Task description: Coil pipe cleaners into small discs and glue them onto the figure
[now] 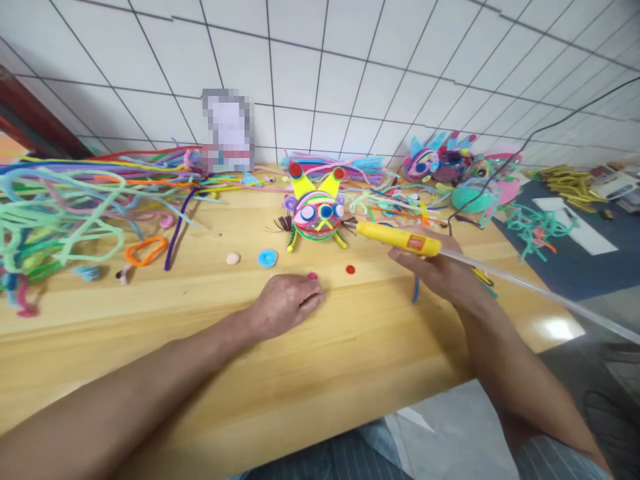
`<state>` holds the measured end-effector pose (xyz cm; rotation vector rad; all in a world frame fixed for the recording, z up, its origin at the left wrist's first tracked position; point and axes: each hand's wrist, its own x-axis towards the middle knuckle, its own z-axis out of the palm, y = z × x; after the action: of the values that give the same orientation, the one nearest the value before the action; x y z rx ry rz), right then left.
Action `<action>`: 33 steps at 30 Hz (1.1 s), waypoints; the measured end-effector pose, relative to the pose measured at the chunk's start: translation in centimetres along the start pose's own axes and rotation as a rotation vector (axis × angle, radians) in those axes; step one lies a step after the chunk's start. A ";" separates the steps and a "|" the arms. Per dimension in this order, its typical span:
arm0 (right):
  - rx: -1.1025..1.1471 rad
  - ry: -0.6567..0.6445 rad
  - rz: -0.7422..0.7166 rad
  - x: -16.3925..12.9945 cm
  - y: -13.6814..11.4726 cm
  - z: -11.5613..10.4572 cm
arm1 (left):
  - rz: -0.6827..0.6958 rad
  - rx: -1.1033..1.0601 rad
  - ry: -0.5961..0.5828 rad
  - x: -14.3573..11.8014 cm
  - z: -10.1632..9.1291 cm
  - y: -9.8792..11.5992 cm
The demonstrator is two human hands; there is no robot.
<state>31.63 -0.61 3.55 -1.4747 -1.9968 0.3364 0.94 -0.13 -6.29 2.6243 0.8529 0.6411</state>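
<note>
My right hand (430, 263) grips a yellow hot glue gun (395, 237), with a long clear glue stick (540, 287) running out of its back. The gun's tip points left at a colourful pipe-cleaner animal figure (320, 212), which stands upright with yellow ears and big round eyes. My left hand (287, 303) rests on the table, fingers curled and pressed together; what they hold, if anything, is hidden. A small pink coil (313, 275) lies right at its knuckles. Nearby are a red disc (351, 269), a blue coil (267, 258) and a pale pink disc (233, 258).
Pipe cleaners (60, 213) are heaped at the left, with more (333, 167) along the tiled wall. An orange loop (147, 251) lies left of the discs. Other finished figures (440, 160) stand at the back right. A black cord (525, 143) hangs down on the right.
</note>
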 end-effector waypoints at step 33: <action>-0.336 0.116 -0.429 -0.2 0.6 5.6 | 0.008 0.017 0.020 0.0 0.1 0.1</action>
<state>28.65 0.29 -1.17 -1.1718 -2.2793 -0.2717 1.00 -0.20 -6.31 2.6424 0.8577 0.6660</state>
